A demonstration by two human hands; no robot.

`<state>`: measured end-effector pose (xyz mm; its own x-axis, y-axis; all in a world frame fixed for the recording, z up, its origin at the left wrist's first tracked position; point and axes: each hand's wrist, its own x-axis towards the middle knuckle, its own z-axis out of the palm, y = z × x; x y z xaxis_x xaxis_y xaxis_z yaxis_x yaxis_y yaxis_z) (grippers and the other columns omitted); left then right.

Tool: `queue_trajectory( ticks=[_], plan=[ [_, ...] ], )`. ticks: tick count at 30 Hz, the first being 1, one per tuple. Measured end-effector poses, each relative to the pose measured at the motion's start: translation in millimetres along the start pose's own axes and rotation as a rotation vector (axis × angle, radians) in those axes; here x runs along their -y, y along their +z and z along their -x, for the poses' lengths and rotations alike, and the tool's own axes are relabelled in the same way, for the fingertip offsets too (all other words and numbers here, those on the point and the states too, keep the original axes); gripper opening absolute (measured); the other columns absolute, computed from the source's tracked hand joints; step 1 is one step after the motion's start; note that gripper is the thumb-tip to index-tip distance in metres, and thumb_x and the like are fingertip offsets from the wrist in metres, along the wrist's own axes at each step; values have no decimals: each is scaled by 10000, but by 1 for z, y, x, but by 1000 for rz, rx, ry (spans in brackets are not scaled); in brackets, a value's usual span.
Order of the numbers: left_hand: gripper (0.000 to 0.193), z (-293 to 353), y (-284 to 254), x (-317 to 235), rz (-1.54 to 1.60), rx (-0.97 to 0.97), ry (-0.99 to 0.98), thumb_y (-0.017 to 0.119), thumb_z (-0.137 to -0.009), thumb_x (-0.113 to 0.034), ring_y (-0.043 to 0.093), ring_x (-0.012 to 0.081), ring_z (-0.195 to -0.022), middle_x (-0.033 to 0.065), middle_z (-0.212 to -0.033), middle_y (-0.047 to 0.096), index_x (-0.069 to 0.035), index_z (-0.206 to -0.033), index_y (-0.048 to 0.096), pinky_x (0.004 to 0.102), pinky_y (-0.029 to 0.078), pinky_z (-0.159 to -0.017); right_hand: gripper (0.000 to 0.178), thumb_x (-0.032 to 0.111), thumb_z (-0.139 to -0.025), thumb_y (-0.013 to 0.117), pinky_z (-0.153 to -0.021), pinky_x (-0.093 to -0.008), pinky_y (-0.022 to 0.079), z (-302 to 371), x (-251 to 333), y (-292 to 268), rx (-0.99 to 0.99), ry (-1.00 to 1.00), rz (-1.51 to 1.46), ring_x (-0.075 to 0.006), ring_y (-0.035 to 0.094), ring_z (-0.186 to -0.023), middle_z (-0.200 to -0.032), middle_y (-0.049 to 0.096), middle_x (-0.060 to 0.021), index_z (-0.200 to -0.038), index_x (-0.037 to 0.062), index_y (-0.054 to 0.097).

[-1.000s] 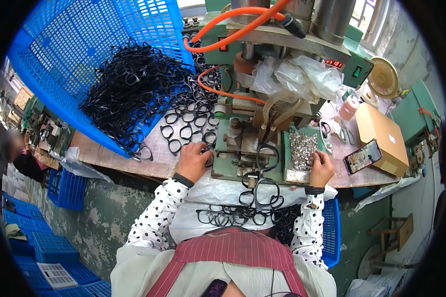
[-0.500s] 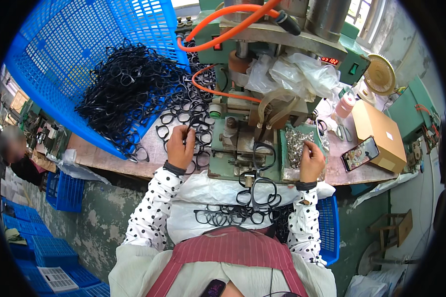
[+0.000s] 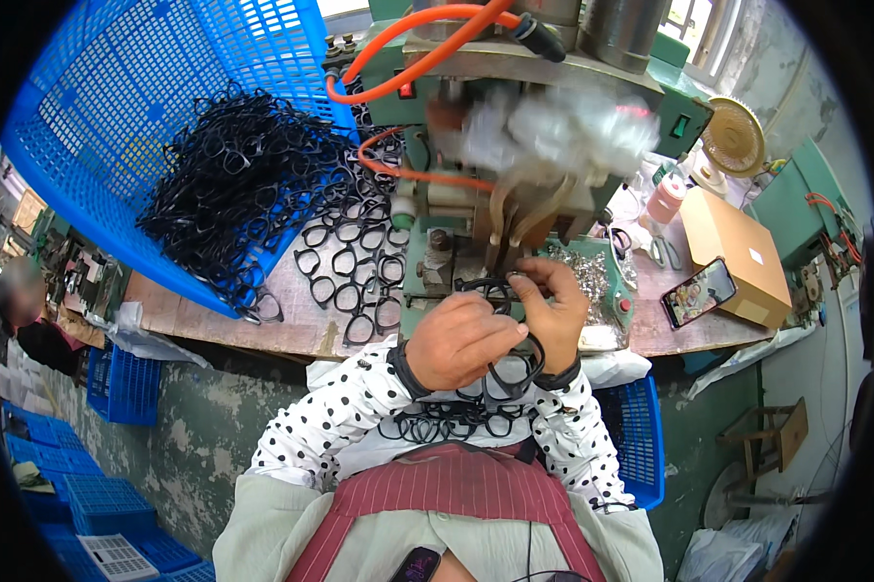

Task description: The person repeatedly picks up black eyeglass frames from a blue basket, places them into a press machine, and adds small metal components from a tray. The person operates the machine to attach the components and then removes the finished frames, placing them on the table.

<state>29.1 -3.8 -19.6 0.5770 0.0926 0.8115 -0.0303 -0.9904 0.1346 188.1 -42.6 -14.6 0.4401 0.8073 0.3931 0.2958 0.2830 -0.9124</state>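
Both my hands are together in front of the green press (image 3: 427, 262). My left hand (image 3: 461, 344) is closed, with a black eyeglass frame (image 3: 485, 284) at its fingers, in front of the press jaws. Beside it, my right hand (image 3: 555, 308) has its thumb and fingers pinched at the frame's end; whatever lies between the fingertips is too small to make out. Another black eyeglass rim (image 3: 517, 380) shows just below my hands, partly covered by them. Several black eyeglass frames (image 3: 447, 424) lie on the white cloth over my lap.
A big blue basket (image 3: 68, 165) holding a heap of black eyeglass frames (image 3: 228, 170) tilts at the left. Loose frames (image 3: 355, 262) spread beside it. Right of the press stand a tray of small metal parts (image 3: 592, 276), scissors (image 3: 665, 250), a phone (image 3: 699, 293) and a cardboard box (image 3: 733, 257).
My left hand has come from the loose frames to the press, bringing a frame. My right hand has left the metal-parts tray and moved left to meet it.
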Motion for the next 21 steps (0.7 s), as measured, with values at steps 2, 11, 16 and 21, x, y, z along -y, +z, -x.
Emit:
queue_trajectory(
  ticks=[2, 11, 16, 21],
  plan=[
    [486, 4, 0, -2, -13, 53, 49, 675, -669, -26, 605, 265, -786, 95, -1017, 655, -20, -1150, 605, 418, 492, -813, 230, -13, -761, 720, -699, -282, 505, -4, -5, 10, -23, -15, -46, -205, 653, -778, -894, 622, -116, -970, -24, 626],
    [322, -14, -56, 4, -134, -148, -280, 607, -824, -93, 615, 257, -768, 90, -970, 655, 1, -1131, 583, 358, 493, -777, 257, -55, -834, 672, -750, -256, 512, 1, -48, 47, -175, -261, -311, -170, 636, -829, -978, 542, -100, -1040, -27, 521],
    [264, -27, -54, 16, 230, -484, -628, 504, -958, -92, 622, 317, -829, 127, -949, 650, 4, -1198, 556, 355, 488, -776, 259, -38, -839, 680, -741, -258, 514, 2, -54, 53, -261, -265, -363, -168, 624, -835, -1009, 537, -104, -1047, -17, 527],
    [405, -1, -21, 0, 95, -61, 8, 616, -769, 20, 633, 300, -1020, 166, -1125, 643, -6, -1173, 604, 423, 509, -873, 331, -18, -718, 739, -742, -324, 498, -11, -51, 21, -205, -296, -68, -247, 613, -822, -928, 600, -117, -1018, 15, 603]
  ],
)
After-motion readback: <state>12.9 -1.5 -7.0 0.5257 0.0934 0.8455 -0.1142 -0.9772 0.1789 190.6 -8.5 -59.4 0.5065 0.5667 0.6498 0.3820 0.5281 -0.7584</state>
